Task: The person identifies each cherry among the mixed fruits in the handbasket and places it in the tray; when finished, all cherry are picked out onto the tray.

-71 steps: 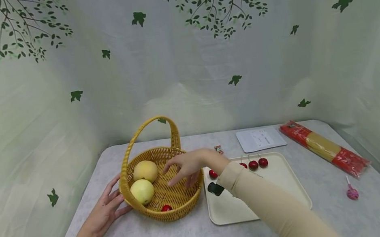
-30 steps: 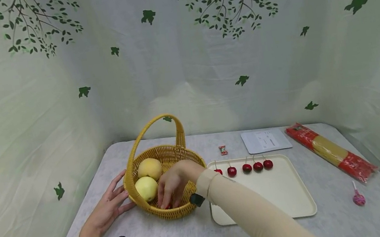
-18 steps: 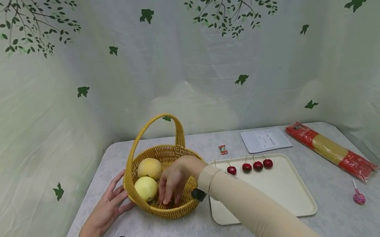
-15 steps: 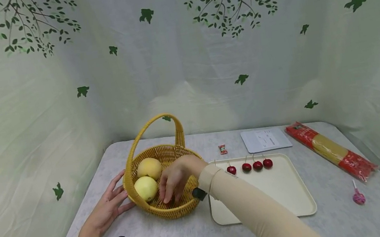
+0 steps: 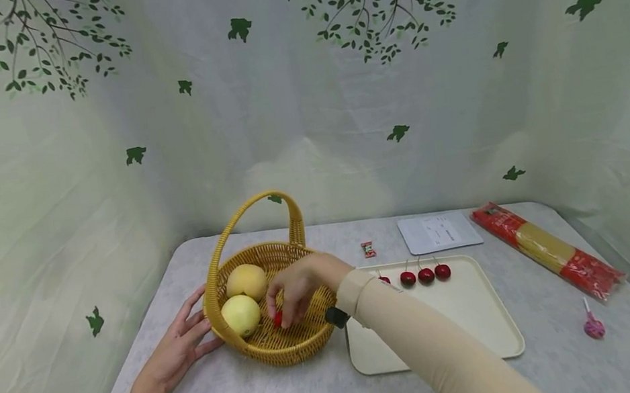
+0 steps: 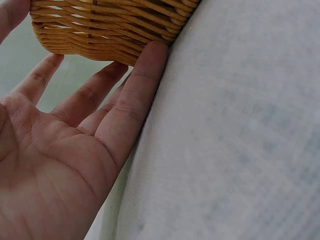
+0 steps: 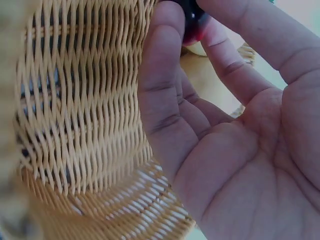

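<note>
Inside a yellow wicker basket (image 5: pixel 282 356), my right hand (image 5: pixel 299 288) pinches a dark red cherry (image 7: pixel 194 21) between thumb and fingertips, just above the woven floor. Beside it in the basket sit two round yellow fruits, one yellow-orange (image 5: pixel 247 281) and one paler (image 5: pixel 241 315). My left hand (image 5: pixel 178 351) rests its extended fingers against the basket's left outer side; the left wrist view shows the fingertips touching the weave near the table. Several stemmed cherries (image 5: pixel 426 276) stand in a row on a cream tray (image 5: pixel 457 331), partly hidden by my right sleeve.
Behind the tray lie a small wrapped candy (image 5: pixel 368 249) and a flat pale packet (image 5: pixel 439 232). To the right are a long red-and-yellow packet (image 5: pixel 549 250) and a pink lollipop (image 5: pixel 593 324). The basket's tall handle (image 5: pixel 218 252) arches over its left part.
My right hand has reached down to the basket's front, taken hold of the cherry lying there and lifted it slightly. My left hand has stayed against the basket.
</note>
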Demonstrator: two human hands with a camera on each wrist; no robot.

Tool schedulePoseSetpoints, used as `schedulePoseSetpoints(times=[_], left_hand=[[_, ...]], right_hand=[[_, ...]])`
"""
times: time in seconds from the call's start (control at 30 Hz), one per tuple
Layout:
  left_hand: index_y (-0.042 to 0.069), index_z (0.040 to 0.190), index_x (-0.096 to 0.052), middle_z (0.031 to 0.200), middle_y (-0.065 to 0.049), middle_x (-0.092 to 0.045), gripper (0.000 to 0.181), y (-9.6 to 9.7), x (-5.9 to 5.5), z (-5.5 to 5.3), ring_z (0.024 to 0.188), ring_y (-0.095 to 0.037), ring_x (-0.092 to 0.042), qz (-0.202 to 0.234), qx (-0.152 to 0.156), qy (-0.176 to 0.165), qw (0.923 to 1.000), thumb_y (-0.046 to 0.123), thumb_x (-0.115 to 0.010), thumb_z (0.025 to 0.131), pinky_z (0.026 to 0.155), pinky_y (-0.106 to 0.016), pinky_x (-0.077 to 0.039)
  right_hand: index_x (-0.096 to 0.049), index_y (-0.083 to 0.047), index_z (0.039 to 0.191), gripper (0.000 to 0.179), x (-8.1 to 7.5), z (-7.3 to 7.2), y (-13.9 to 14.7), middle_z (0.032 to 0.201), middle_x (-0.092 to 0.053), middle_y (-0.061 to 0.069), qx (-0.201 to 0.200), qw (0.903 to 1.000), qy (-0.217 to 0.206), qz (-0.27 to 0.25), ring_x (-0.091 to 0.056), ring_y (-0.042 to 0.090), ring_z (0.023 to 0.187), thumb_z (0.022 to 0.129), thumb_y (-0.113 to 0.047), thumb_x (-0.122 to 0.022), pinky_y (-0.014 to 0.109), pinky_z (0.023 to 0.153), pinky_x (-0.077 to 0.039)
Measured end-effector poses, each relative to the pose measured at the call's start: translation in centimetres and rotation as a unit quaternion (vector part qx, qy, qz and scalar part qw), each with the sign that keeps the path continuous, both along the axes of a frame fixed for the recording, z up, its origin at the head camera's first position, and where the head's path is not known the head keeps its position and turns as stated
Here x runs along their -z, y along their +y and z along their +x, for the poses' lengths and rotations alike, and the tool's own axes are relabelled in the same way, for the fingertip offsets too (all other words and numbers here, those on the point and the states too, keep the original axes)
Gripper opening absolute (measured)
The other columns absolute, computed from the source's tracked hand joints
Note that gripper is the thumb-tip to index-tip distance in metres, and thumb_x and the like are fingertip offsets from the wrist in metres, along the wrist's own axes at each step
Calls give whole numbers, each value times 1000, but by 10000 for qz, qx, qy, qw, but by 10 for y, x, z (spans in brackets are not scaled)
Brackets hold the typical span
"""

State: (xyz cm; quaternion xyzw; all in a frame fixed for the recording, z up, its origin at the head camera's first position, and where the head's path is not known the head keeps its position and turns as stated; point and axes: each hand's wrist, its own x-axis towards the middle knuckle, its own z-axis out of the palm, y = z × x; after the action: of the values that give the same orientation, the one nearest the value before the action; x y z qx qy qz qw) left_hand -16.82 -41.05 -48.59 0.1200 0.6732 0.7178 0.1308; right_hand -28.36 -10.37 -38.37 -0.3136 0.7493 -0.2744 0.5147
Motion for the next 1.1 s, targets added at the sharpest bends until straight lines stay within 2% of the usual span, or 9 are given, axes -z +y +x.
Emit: schedulePoseSetpoints(times=[0.33, 0.5, 0.63, 0.87, 0.97, 1.1], left_hand=[[36, 172, -13, 149, 17, -57, 69, 0, -2, -2, 132, -1, -63, 45, 30, 30, 10000, 11, -44, 116, 103, -33, -60], [36, 172, -13, 150, 17, -57, 69, 0, 0, -2, 133, 0, -63, 55, 57, 48, 10000, 10, -43, 117, 103, -34, -60], [36, 172, -13, 153, 16, -57, 69, 1, 2, -3, 133, 1, -62, 53, 43, 44, 10000, 10, -43, 116, 103, -34, -61], [35, 173, -12, 152, 17, -56, 69, 6, 3, -8, 133, 2, -61, -9, 37, -37, 10000, 10, -43, 116, 103, -33, -60], [36, 172, -12, 149, 18, -57, 69, 6, 4, -5, 132, 2, -61, 18, -10, -76, 10000, 10, -44, 116, 103, -33, -60], [36, 172, -13, 147, 18, -59, 69, 5, 3, -4, 131, 1, -62, 119, 9, -16, 9999, 9, -42, 116, 102, -33, -61]], right_hand=[[-75, -5, 117, 20, -13, -10, 28, 99, -74, 2, 58, 9966, 700, -427, -72, 13, 87, 97, -4, -79, 36, 91, -65], [-74, -7, 119, 27, -16, -16, 44, 109, -72, 8, 124, 9939, 919, -597, -70, 12, 90, 94, 0, -80, 26, 84, -63], [-74, -10, 120, 30, -15, -22, 59, 112, -72, 7, 222, 9910, 1099, -733, -68, 12, 93, 93, 1, -80, 26, 84, -62], [-76, -14, 115, 24, -15, -32, 93, 113, -70, 2, 469, 9817, 1596, -924, -66, 15, 98, 94, -4, -81, 30, 87, -64], [-76, -16, 115, 23, -15, -34, 104, 112, -71, 0, 398, 9753, 1897, -1064, -65, 19, 104, 94, -9, -83, 27, 89, -61], [-76, -19, 112, 20, -15, -34, 120, 105, -71, -3, 312, 9641, 2375, -1148, -62, 19, 103, 94, -20, -85, 26, 86, -53]])
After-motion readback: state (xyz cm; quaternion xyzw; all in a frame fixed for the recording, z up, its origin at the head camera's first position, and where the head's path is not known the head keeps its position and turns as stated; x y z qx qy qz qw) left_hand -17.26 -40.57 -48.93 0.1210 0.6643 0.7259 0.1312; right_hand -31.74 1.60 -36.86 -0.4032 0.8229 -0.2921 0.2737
